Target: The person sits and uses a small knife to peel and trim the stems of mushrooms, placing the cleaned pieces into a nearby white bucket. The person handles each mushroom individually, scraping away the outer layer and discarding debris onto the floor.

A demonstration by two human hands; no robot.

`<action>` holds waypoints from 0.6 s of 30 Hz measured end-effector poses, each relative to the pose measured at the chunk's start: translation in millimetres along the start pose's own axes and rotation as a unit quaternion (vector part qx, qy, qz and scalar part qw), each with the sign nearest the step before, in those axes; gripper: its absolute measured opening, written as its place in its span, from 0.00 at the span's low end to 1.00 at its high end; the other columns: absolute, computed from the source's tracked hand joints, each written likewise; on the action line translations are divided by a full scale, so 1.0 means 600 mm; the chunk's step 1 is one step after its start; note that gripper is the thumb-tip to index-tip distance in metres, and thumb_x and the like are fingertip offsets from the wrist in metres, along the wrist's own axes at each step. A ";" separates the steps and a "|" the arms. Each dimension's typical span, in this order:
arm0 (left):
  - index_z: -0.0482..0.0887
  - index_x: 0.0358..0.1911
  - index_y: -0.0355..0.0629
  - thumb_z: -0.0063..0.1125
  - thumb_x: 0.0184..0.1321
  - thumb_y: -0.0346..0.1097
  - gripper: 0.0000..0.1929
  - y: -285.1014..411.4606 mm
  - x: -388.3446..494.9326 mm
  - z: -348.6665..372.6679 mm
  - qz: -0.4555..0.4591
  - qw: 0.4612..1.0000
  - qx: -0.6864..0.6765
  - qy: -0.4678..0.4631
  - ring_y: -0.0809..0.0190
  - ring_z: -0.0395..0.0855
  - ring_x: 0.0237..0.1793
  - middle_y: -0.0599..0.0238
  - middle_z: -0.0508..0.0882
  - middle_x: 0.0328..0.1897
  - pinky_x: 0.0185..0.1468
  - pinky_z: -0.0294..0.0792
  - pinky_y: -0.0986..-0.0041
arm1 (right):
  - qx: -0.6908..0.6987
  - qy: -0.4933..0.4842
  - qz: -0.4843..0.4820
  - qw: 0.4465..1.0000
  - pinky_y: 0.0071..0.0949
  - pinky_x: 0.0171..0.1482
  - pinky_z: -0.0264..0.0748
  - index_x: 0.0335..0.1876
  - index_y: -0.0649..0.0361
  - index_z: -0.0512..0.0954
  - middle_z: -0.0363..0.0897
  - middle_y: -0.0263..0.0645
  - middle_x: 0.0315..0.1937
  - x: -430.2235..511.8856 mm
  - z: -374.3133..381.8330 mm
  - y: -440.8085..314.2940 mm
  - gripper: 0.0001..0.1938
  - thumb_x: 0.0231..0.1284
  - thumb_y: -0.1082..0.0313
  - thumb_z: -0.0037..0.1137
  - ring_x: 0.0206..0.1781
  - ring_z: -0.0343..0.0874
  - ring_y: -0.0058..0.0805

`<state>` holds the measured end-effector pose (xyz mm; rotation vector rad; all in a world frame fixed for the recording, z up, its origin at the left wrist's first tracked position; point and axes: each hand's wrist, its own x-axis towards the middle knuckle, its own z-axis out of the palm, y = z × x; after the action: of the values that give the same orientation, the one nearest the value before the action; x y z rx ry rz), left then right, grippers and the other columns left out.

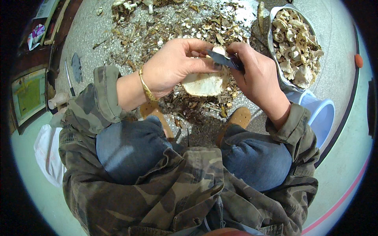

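Note:
My left hand (172,60), with a gold-coloured bracelet on its wrist, pinches a small pale mushroom piece (219,50) between thumb and fingers. In my right hand (258,70) is a knife with a dark blade (221,58), which lies against the pale piece near the left thumb. A broad white mushroom cap (203,85) shows just below both hands. Whether it joins the piece in my fingers cannot be seen. Under the hands, the speckled floor bears a litter of mushroom trimmings and dry leaves (200,103).
To the right, a pale-rimmed basin (270,44) holds a heap of mushrooms (295,50); a blue plastic bucket (323,118) stands nearer me. Whole mushrooms (125,5) lie at the far left of the litter. A thin metal rod with a dark handle (69,79) is at left.

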<state>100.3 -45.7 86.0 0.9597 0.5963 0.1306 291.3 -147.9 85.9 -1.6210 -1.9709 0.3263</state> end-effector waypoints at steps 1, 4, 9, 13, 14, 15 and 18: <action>0.79 0.51 0.35 0.66 0.56 0.30 0.19 0.002 0.000 0.000 0.017 1.000 0.009 0.005 0.72 0.82 0.42 0.67 0.84 0.44 0.50 0.74 0.79 | -0.019 -0.002 0.002 1.000 0.38 0.31 0.75 0.45 0.56 0.71 0.77 0.41 0.30 -0.001 0.000 0.000 0.18 0.46 0.74 0.61 0.32 0.80 0.44; 0.80 0.50 0.35 0.65 0.55 0.27 0.17 0.004 -0.005 0.002 -0.027 0.998 0.045 0.020 0.72 0.81 0.42 0.68 0.83 0.43 0.50 0.73 0.80 | -0.060 -0.012 0.034 0.998 0.40 0.31 0.76 0.45 0.56 0.70 0.78 0.43 0.30 -0.002 0.000 0.000 0.18 0.47 0.73 0.61 0.34 0.81 0.45; 0.80 0.49 0.36 0.65 0.55 0.27 0.17 0.006 -0.006 0.003 0.003 0.993 0.110 0.049 0.73 0.80 0.42 0.70 0.83 0.42 0.49 0.73 0.80 | -0.011 -0.027 0.054 0.998 0.40 0.31 0.76 0.47 0.55 0.70 0.79 0.43 0.30 -0.002 0.000 0.004 0.19 0.48 0.72 0.61 0.32 0.81 0.47; 0.80 0.49 0.35 0.65 0.54 0.28 0.18 0.007 -0.007 0.000 0.001 0.992 0.113 0.052 0.74 0.79 0.41 0.70 0.82 0.42 0.48 0.73 0.80 | -0.024 -0.034 0.009 0.999 0.40 0.30 0.76 0.46 0.55 0.69 0.79 0.43 0.30 -0.002 0.000 0.002 0.17 0.50 0.72 0.60 0.32 0.81 0.46; 0.80 0.48 0.35 0.65 0.53 0.27 0.18 0.007 -0.007 0.000 -0.013 0.993 0.101 0.053 0.73 0.79 0.42 0.70 0.82 0.41 0.48 0.72 0.80 | -0.033 -0.032 0.005 0.999 0.39 0.30 0.76 0.46 0.55 0.69 0.79 0.43 0.30 -0.002 0.000 0.001 0.17 0.50 0.72 0.59 0.32 0.81 0.46; 0.80 0.48 0.35 0.66 0.52 0.27 0.18 0.006 -0.007 0.000 -0.023 0.995 0.088 0.048 0.73 0.79 0.42 0.70 0.82 0.41 0.49 0.72 0.80 | -0.038 -0.038 0.022 0.998 0.40 0.30 0.76 0.46 0.55 0.69 0.79 0.43 0.30 -0.002 0.000 0.000 0.17 0.50 0.72 0.59 0.32 0.81 0.46; 0.80 0.48 0.34 0.66 0.52 0.28 0.18 0.006 -0.004 -0.002 -0.017 0.992 0.111 0.060 0.73 0.79 0.42 0.69 0.83 0.42 0.49 0.72 0.80 | -0.035 -0.039 0.054 0.997 0.41 0.29 0.75 0.46 0.55 0.69 0.77 0.42 0.28 -0.002 0.000 -0.001 0.16 0.50 0.72 0.59 0.31 0.80 0.46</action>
<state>98.0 -43.9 89.4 1.1614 0.7487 0.0921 291.1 -149.4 85.6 -1.7885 -1.9758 0.3697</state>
